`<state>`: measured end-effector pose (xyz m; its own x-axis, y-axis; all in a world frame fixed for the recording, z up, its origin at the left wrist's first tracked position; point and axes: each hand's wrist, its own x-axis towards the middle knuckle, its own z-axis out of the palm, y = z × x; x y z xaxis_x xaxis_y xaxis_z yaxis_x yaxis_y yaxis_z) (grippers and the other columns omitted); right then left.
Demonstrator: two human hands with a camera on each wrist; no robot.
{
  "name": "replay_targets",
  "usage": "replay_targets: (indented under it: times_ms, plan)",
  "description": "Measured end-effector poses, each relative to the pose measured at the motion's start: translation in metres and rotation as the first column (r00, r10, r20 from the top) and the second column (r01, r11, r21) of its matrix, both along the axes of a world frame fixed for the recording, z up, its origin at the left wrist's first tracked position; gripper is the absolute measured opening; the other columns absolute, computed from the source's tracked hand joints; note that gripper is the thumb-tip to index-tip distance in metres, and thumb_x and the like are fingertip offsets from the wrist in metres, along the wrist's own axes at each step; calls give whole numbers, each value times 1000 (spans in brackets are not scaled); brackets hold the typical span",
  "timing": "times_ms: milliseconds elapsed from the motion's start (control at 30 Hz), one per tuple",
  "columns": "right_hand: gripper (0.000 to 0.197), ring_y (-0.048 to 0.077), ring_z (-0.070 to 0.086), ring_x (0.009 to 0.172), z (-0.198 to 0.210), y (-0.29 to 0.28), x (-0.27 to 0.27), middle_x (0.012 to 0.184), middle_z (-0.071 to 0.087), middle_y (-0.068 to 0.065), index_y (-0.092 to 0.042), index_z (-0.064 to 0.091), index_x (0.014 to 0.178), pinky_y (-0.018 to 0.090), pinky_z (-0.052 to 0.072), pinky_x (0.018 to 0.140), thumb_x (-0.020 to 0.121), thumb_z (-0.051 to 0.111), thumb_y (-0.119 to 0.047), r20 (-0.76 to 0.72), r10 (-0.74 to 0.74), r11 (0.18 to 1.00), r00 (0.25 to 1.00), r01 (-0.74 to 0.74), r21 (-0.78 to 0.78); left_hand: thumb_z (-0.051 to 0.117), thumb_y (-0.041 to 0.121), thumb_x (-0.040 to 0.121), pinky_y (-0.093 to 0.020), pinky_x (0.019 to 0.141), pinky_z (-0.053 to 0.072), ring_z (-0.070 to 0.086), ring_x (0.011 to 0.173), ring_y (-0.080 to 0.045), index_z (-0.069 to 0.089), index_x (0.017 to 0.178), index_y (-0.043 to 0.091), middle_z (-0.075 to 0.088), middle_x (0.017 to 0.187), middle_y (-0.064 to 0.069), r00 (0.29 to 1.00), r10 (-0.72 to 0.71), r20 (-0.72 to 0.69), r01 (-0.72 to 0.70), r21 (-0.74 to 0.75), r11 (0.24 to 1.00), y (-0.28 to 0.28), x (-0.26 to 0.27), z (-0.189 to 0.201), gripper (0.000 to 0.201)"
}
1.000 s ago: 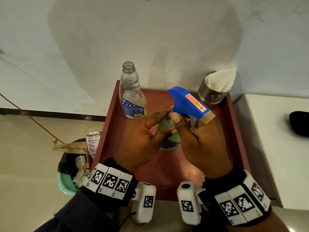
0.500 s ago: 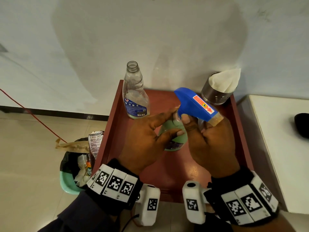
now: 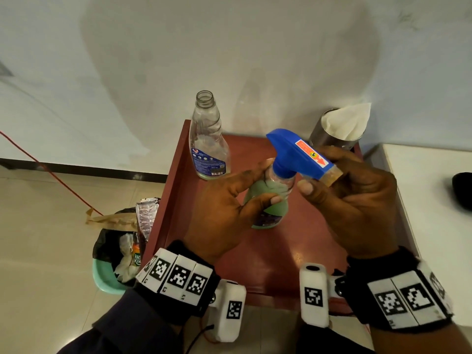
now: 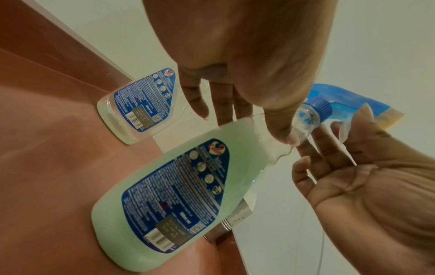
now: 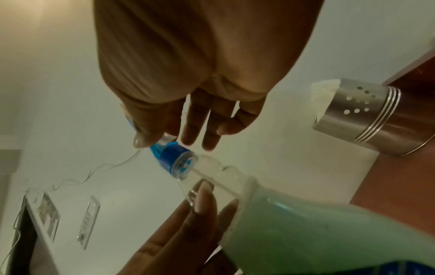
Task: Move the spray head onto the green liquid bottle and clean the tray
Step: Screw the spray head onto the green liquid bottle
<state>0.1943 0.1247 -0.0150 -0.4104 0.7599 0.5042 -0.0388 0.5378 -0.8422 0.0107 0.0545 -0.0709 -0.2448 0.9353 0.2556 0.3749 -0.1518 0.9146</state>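
Dim warm light, soft-focus wrist views, wide-angle distortion.

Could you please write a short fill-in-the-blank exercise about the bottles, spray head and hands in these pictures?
1. The blue plastic spray head sits on the neck of the bottle filled with ____ liquid.
2. The clear empty bottle standing on the dark red tray has no ____ on its open neck.
3. The person's ____ hand grips the green liquid bottle.
4. White tissue paper sticks out of a round ____ holder.

Missing words: green; cap; left; metal

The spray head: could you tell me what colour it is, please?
Blue, clearest in the head view: spray head.
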Motion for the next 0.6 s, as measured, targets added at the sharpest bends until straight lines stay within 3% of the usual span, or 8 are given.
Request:
replay_targets:
  times_ms: [67,167,267,333,400,467,533,600]
  plan:
    - [18,1,66,103,-3,-2,-5,111,66,-6,-27,65,93,16,50,86,82,78,-24,-21,-37,999,999,37,-3,81,31,88,-39,104,56,67,121,-1,65,140,22,73,130,11,999,6,38,-6,-3,1000,0,0,-2,55]
    - [14,14,62,113,-4,-11,-19,115,61,-6,-41,68,77,29,53,89,78,81,-46,-17,-33,997,999,32,-74,76,32,92,-45,101,58,69,120,-7,66,139,20,74,128,8,999,-12,43,12,-3,1000,-2,-1,-2,50]
    - [31,11,63,110,-9,-25,-34,114,60,1,-14,72,73,26,53,89,71,86,-41,-1,-156,980,988,155,-121,72,23,95,-48,91,60,72,111,-12,69,134,16,76,121,7,999,-31,16,30,27,999,-2,-2,-4,39]
    - [32,13,67,103,-11,-29,-40,110,63,2,-9,67,76,30,55,83,70,87,-33,8,-230,965,973,229,-127,71,18,95,-46,90,61,72,111,-10,70,129,19,74,117,16,998,-53,19,52,40,998,-2,-4,-4,35]
    - [45,31,69,98,-8,-25,-35,106,67,4,-21,57,91,47,57,76,65,93,-26,-60,-181,964,982,165,-210,71,26,94,-44,91,61,71,111,-5,70,128,21,75,115,18,996,-81,46,79,37,996,-2,-5,-3,35]
    - [75,40,68,103,-3,-14,-22,110,69,8,-32,49,117,53,55,80,60,96,-32,-133,-14,957,991,-25,-290,73,32,91,-44,95,60,70,113,-5,72,126,16,76,119,10,993,-100,61,99,24,995,-2,-7,-1,38]
    - [103,41,67,108,4,-7,-12,119,68,14,-35,34,147,57,54,89,63,94,-33,-112,128,939,985,-157,-305,75,30,90,-41,94,59,71,112,-6,72,128,11,75,116,11,990,-135,51,134,12,991,-2,-8,0,43]
    - [97,37,68,106,11,-8,-11,120,70,10,-34,38,148,57,56,90,67,91,-36,-44,170,952,984,-176,-251,75,29,90,-32,90,57,70,107,-2,72,128,11,73,112,16,986,-163,45,163,12,987,-2,-6,2,42]
